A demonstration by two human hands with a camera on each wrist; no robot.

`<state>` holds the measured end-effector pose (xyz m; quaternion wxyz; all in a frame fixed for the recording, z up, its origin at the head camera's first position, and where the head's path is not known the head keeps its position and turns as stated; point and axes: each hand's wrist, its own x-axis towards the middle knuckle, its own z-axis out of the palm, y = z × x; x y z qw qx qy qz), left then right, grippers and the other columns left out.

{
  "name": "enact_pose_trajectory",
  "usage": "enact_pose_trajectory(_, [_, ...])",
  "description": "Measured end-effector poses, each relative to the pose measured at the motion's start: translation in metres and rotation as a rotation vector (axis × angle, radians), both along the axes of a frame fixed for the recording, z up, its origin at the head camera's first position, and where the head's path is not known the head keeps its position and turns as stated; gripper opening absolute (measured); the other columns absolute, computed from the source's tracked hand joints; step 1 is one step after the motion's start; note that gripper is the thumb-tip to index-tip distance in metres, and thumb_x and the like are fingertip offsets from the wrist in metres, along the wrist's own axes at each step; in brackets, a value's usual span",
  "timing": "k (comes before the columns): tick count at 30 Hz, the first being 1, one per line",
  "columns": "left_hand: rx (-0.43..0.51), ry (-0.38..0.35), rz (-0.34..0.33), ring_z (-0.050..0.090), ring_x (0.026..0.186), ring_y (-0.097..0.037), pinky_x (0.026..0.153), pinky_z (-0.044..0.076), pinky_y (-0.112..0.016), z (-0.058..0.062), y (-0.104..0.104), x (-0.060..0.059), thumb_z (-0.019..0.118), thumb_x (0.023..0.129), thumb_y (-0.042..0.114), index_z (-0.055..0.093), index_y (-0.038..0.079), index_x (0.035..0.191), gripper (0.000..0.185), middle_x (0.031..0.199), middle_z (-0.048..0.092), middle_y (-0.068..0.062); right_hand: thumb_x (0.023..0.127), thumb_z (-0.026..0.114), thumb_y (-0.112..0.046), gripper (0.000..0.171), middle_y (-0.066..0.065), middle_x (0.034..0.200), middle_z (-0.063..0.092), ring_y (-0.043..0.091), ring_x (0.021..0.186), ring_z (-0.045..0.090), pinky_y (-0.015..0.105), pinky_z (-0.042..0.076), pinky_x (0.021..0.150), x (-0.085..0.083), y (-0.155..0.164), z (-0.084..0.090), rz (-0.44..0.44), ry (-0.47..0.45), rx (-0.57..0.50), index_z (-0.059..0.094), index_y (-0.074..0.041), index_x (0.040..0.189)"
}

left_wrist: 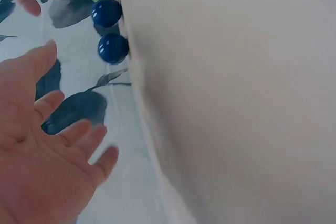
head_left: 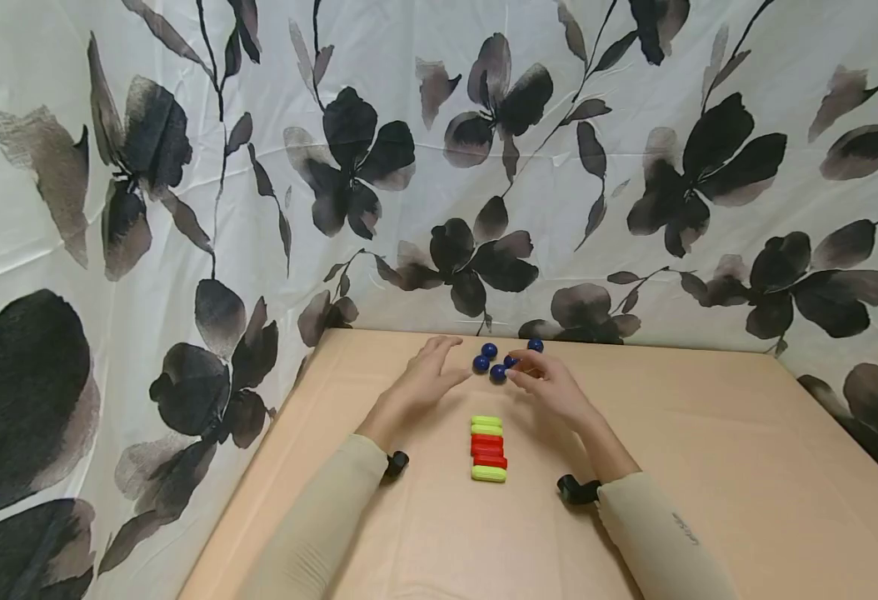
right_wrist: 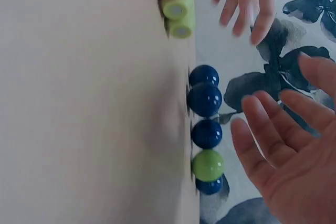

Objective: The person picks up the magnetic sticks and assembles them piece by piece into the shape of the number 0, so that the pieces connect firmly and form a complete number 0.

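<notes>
Nearest the wrists, a row of green and red pegs (head_left: 488, 449) lay on the table (head_left: 709, 467), between the two forearms. Beyond it, the left hand (head_left: 426, 377) rested flat, fingers straight and slightly spread, holding nothing. The right hand (head_left: 549, 381) hovered with fingers loosely spread, also holding nothing. The blue balls (head_left: 497, 360) sat clustered just past both sets of fingertips, a green ball (right_wrist: 207, 164) among them.
</notes>
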<state>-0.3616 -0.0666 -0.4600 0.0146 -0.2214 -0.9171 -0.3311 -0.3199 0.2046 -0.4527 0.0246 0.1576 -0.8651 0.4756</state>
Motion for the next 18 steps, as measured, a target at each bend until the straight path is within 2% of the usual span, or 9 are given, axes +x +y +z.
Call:
enact_pose_trajectory(3, [0.089, -0.038, -0.035, 0.046, 0.141, -0.032, 0.117, 0.039, -0.054, -0.005, 0.010, -0.010, 0.062, 0.104, 0.040, 0.046, 0.018, 0.154, 0.056, 0.159, 0.041, -0.014, 0.100, 0.071, -0.019, 0.043, 0.018, 0.111, 0.070, 0.035, 0.091, 0.065, 0.040, 0.058, 0.077, -0.004, -0.005, -0.003, 0.097, -0.067, -0.029, 0.063, -0.001, 0.138])
enact_pose_trajectory(6, [0.124, -0.050, -0.058, 0.055, 0.129, -0.034, 0.110, 0.046, -0.050, -0.009, 0.019, -0.018, 0.063, 0.105, 0.030, 0.050, 0.013, 0.149, 0.049, 0.150, 0.048, -0.019, 0.099, 0.070, -0.011, 0.039, 0.019, 0.108, 0.070, 0.037, 0.087, 0.066, 0.039, 0.058, 0.074, -0.006, -0.009, -0.007, 0.181, -0.141, -0.012, 0.064, 0.003, 0.134])
enact_pose_trajectory(9, [0.126, -0.072, -0.063, 0.057, 0.128, -0.035, 0.110, 0.047, -0.050, -0.012, 0.027, -0.024, 0.063, 0.105, 0.025, 0.050, 0.006, 0.148, 0.049, 0.148, 0.051, -0.022, 0.098, 0.069, -0.006, 0.035, 0.017, 0.103, 0.070, 0.034, 0.085, 0.066, 0.035, 0.055, 0.073, -0.004, -0.013, -0.009, 0.236, -0.177, 0.030, 0.065, 0.004, 0.130])
enact_pose_trajectory(14, [0.136, -0.118, -0.056, 0.055, 0.134, -0.038, 0.114, 0.044, -0.052, -0.015, 0.038, -0.026, 0.062, 0.106, 0.022, 0.050, 0.002, 0.148, 0.047, 0.148, 0.053, -0.024, 0.096, 0.071, -0.005, 0.028, 0.012, 0.098, 0.068, 0.025, 0.081, 0.062, 0.030, 0.052, 0.072, 0.001, -0.016, -0.013, 0.256, -0.200, 0.081, 0.069, 0.001, 0.123])
enact_pose_trajectory(18, [0.086, -0.078, -0.063, 0.059, 0.125, -0.035, 0.110, 0.046, -0.050, -0.013, 0.042, -0.025, 0.062, 0.105, 0.017, 0.056, 0.006, 0.147, 0.043, 0.137, 0.062, -0.022, 0.095, 0.073, -0.005, 0.025, 0.011, 0.100, 0.070, 0.021, 0.079, 0.059, 0.027, 0.051, 0.069, 0.002, -0.016, -0.014, 0.273, -0.202, 0.119, 0.072, -0.002, 0.119])
